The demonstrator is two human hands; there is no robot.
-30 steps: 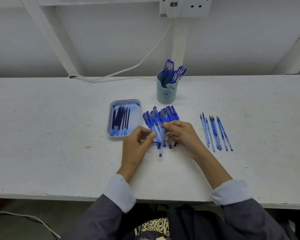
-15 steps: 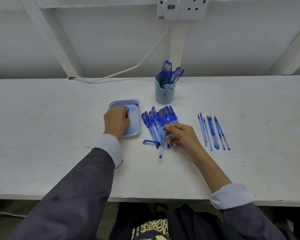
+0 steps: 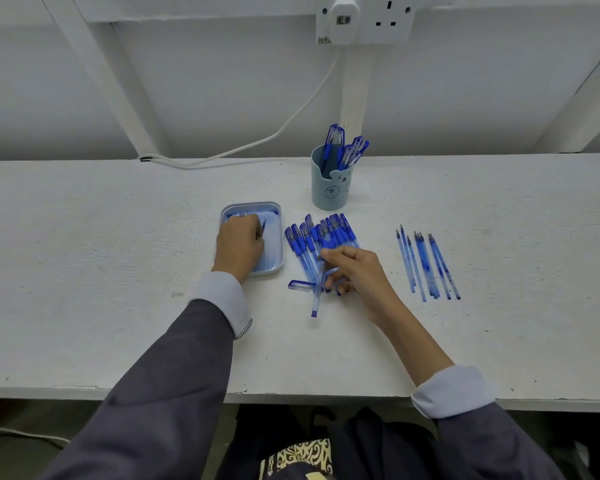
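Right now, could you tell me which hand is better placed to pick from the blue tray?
Left: the left hand reaches into the tray, while the right hand holds a pen barrel.

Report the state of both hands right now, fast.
Left hand: fingers curled down in the tray; whether it grips anything cannot be told.
Right hand: pinches a clear pen barrel.

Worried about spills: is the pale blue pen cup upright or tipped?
Upright: the pale blue cylindrical plastic cup stands on its base, blue capped pens poking out its top.
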